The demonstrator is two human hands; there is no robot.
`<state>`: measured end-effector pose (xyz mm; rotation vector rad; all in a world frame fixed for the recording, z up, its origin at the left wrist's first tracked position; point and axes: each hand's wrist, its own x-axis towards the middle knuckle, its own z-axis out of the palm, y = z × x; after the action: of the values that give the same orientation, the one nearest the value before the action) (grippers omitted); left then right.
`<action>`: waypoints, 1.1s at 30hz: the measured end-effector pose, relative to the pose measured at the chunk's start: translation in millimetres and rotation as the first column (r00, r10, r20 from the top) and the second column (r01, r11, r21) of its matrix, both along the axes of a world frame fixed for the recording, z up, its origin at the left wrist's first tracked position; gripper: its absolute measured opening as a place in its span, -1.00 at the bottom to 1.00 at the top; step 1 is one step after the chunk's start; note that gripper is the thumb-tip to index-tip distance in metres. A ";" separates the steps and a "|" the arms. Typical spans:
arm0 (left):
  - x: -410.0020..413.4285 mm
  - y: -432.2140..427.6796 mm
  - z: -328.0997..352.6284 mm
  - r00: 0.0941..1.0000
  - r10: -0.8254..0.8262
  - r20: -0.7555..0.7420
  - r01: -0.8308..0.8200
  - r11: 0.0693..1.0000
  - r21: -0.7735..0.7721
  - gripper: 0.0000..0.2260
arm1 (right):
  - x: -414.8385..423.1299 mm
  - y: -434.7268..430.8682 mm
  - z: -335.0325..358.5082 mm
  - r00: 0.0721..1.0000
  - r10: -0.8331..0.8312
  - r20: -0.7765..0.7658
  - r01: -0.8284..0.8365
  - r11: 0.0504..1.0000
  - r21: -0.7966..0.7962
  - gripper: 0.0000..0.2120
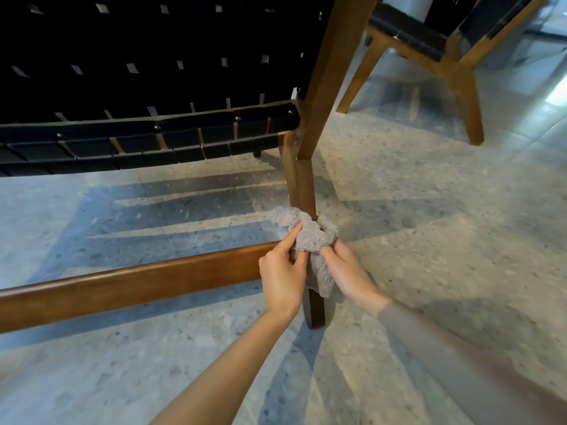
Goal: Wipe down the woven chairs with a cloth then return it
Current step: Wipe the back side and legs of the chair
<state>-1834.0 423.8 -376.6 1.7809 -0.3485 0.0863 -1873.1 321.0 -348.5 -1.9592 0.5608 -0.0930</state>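
A fluffy grey cloth [310, 237] is wrapped around the lower wooden leg [306, 188] of a woven chair [147, 75], which has black straps and a brown frame. My left hand [283, 273] pinches the cloth's left side, thumb on top. From the right, my right hand [345, 271] grips the cloth against the leg. Part of the cloth hangs down over the leg just above the foot [316, 311].
A round wooden crossbar [132, 285] runs left from the leg, low over the floor. A second woven chair [441, 47] stands at the back right. The speckled grey stone floor [445, 210] spreads around both chairs.
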 end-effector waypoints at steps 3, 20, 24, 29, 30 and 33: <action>-16.6 -3.4 -3.7 0.998 0.063 0.027 -0.063 0.998 0.013 -0.56 | -6.9 -1.4 -8.7 1.000 -0.015 -0.001 0.015 1.000 0.028 -0.88; -69.0 7.3 -51.3 0.959 0.130 -0.253 -0.152 0.986 -0.068 -0.77 | -25.9 7.9 -38.0 0.998 0.051 0.035 -0.052 0.998 0.021 -0.45; -36.1 -1.1 -37.6 0.883 -0.021 -0.470 -0.046 0.990 -0.130 -0.67 | -5.0 4.3 -27.9 0.996 0.035 0.076 -0.043 0.994 0.103 -0.51; -26.6 -10.9 -40.8 0.836 -0.018 -0.548 -0.044 0.994 -0.098 -0.72 | 2.5 2.5 -34.8 0.999 0.032 0.041 -0.036 0.994 0.099 -0.58; -27.5 -11.1 -43.3 0.841 -0.023 -0.541 -0.038 0.994 -0.101 -0.71 | 0.9 2.5 -38.3 0.999 0.025 0.029 -0.027 0.995 0.097 -0.59; -33.0 -8.6 -46.7 0.847 -0.066 -0.527 0.004 0.993 -0.119 -0.70 | -7.9 2.8 -46.5 1.000 0.007 -0.009 -0.007 0.995 0.100 -0.59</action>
<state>-1867.0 415.1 -423.4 1.6062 0.0278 -0.4044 -1881.0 323.9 -395.0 -1.8646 0.5541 -0.0508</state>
